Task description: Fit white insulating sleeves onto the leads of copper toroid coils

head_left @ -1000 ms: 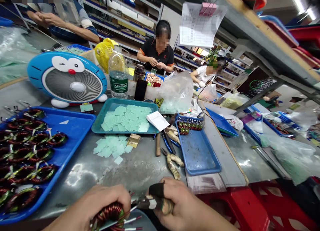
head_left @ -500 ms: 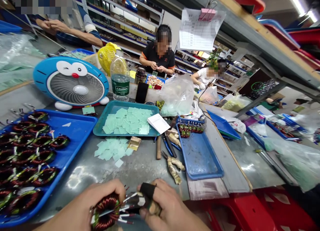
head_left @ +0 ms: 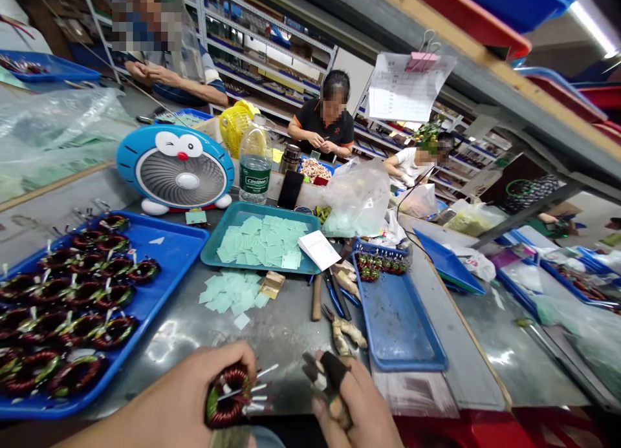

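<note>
Copper-wound toroidal coil [head_left: 237, 375] in left hand [head_left: 201, 380], fingers wrapped round it, held low over the near edge of the metal worktop [head_left: 179, 344] – white-tipped leads [head_left: 258, 397] pointing right. Right hand [head_left: 361, 403], dark band on one finger, closed about pliers [head_left: 320, 382]; tool head blurred, near the leads, apart from them. Beyond the hands: second pliers [head_left: 343, 335], handles wrapped, lying on the metal. To the left, blue tray [head_left: 169, 241] with rows of similar coils [head_left: 116, 297]. Ahead, loose green squares [head_left: 230, 291], more in a teal tray [head_left: 213, 257] – white booklet [head_left: 320, 249] over its right edge. Right, worn blue tray [head_left: 405, 322], small wound parts [head_left: 381, 265] at its far end. Farther back, blue cartoon-faced fan [head_left: 187, 180] beside a Cestbon bottle [head_left: 255, 176].
</note>
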Tool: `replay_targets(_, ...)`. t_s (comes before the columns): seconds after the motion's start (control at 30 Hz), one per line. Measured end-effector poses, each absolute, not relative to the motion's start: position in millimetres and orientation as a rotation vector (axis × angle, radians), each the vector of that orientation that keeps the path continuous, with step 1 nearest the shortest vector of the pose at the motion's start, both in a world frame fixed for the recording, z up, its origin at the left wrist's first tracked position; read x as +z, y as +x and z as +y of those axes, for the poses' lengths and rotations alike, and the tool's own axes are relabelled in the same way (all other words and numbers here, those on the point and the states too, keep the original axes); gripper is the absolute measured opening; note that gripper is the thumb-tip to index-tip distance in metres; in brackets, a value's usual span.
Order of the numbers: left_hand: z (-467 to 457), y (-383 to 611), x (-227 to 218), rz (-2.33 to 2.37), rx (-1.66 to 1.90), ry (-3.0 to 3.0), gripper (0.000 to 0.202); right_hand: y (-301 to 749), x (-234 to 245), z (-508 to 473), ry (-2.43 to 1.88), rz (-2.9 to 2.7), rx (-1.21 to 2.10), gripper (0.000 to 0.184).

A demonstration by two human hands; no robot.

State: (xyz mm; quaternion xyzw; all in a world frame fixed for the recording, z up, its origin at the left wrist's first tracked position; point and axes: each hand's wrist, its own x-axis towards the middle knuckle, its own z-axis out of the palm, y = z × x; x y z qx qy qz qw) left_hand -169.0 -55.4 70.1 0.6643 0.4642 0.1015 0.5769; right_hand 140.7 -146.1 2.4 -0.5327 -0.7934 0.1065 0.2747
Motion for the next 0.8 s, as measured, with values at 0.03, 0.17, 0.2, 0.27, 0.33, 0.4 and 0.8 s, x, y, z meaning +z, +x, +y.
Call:
replay_targets(0.03, -53, -167, 69, 1.089, 0.250, 1.547, 0.033, 139, 3, -146, -1.451, -2.181, 0.240, 0.089)
replay_targets(0.17, -47, -162, 59, 1.129, 0.290, 1.637, 0.029, 108, 8, -142, -1.485, -2.259, 0.001, 0.094)
replay_targets(0.2, -46, -162, 56, 1.138, 0.284, 1.673, 0.029, 97, 8, -140, -1.510, -2.209, -0.057, 0.094)
replay_targets(0.27, -46, -161, 54, 1.175, 0.270, 1.757, 0.026, 79, 6, -135, -1.560, -2.090, -0.149, 0.091)
replay_targets(0.33, -48, -160, 57, 1.224, 0.288, 1.821, 0.021, 73, 6, -129, -1.543, -2.041, -0.202, 0.088)
replay_targets(0.4, -51, -160, 64, 1.239, 0.333, 1.826, 0.021, 80, 7, -124, -1.439, -2.106, -0.198, 0.086)
replay_targets(0.8, -56, -171, 62, 0.905, 0.150, 1.508, 0.032, 132, 14, -129, -1.295, -2.301, 0.170, 0.091)
